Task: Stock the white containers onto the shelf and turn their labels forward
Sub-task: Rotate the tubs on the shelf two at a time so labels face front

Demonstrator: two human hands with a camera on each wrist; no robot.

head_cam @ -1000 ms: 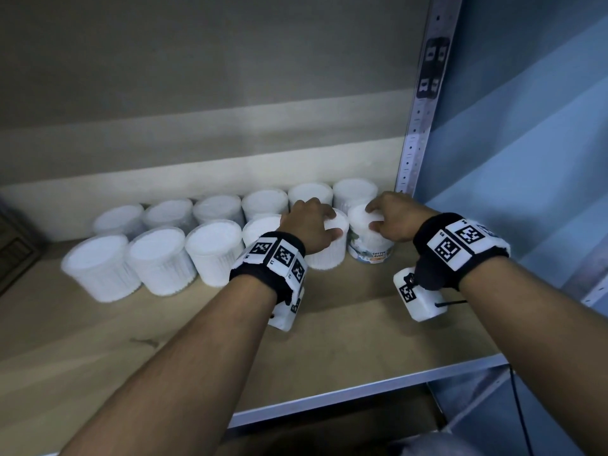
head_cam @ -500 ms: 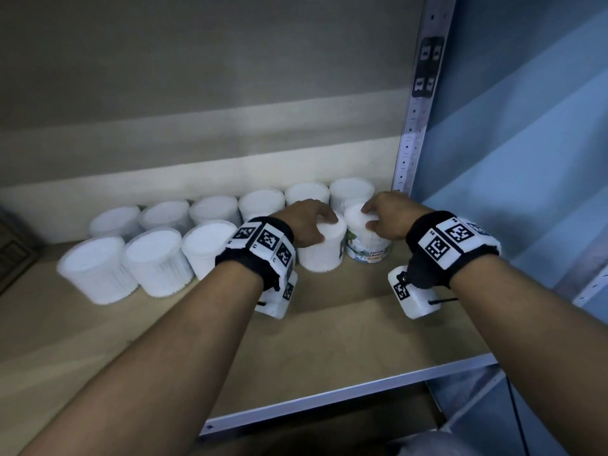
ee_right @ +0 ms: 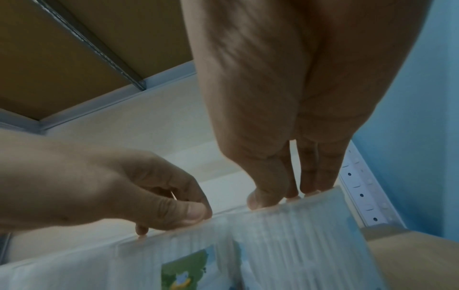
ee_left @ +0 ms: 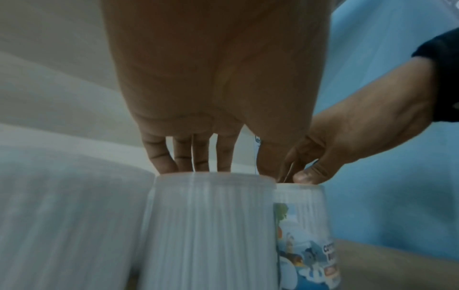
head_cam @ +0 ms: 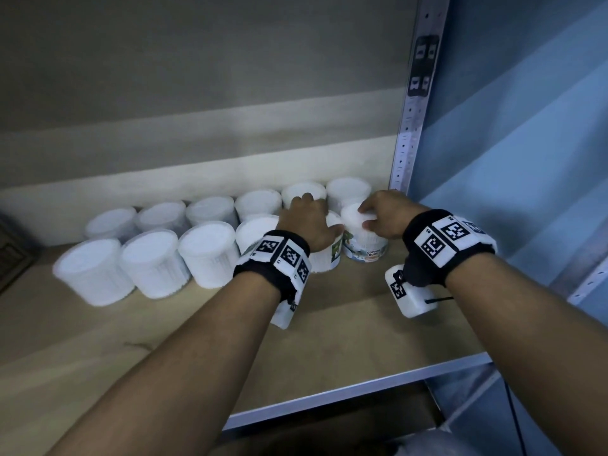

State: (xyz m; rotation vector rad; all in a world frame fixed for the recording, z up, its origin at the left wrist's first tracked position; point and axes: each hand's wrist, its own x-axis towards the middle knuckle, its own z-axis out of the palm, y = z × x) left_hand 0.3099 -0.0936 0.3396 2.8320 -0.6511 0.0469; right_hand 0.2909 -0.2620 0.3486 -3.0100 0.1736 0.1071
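Two rows of white ribbed containers stand on the wooden shelf (head_cam: 329, 340). My left hand (head_cam: 312, 218) grips the lid of a front-row container (head_cam: 324, 261) from above; a green strip of its label shows on its right side. In the left wrist view the fingers (ee_left: 188, 155) curl over the rim of this container (ee_left: 211, 225). Just to the right, touching it, stands the labelled container (head_cam: 363, 248) with its "COTTON BUDS" label facing me. My right hand (head_cam: 371, 212) grips that lid, its fingers (ee_right: 308, 176) on the rim of the container (ee_right: 298, 245).
Several more white containers (head_cam: 151, 261) fill the front row to the left, with a back row (head_cam: 260, 202) against the wall. A perforated metal upright (head_cam: 411, 126) and a blue wall (head_cam: 526, 159) close the right side. Bare board lies between the containers and the metal front edge (head_cam: 362, 393).
My left hand has twisted its container, so a strip of its label now shows on the right side. The right hand stays on the labelled container's lid.
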